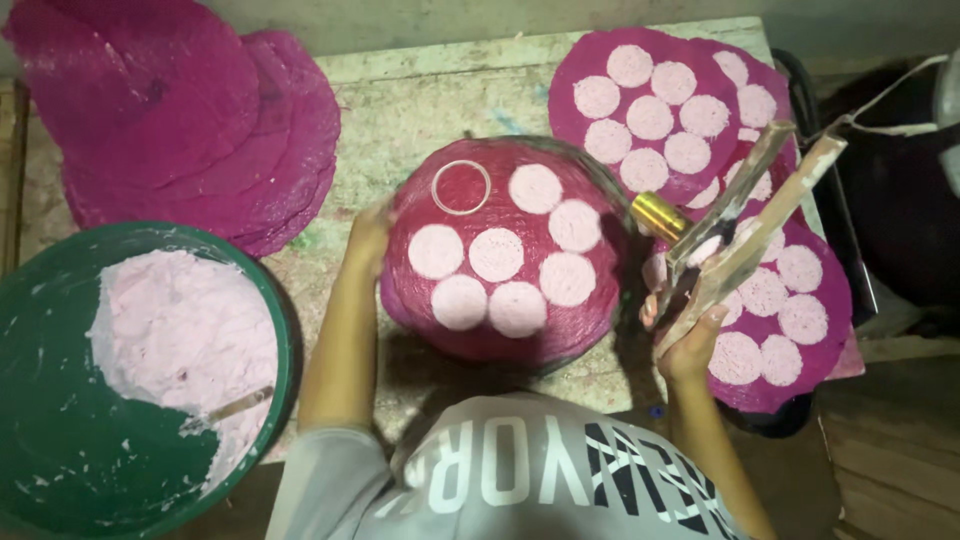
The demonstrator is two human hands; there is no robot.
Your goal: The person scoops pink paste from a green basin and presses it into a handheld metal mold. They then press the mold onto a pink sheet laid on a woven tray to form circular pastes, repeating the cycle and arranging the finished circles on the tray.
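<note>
A round magenta mat (500, 200) lies in front of me on the worktable, with several pale pink paste discs (497, 254) on it and a clear ring mould (461, 187) near its far left. My left hand (368, 235) touches the mat's left edge. My right hand (688, 340) grips a long flat wooden-framed scraper (745, 225), tilted up to the right, with pink paste on it. A brass-coloured cylinder (658, 215) sits at the scraper's left side.
A green basin (40, 440) of pale pink paste (185, 330) stands at the lower left with a stick in it. Bare magenta mats (180, 110) are stacked at the far left. Mats covered in pink discs (650, 115) overlap at the right.
</note>
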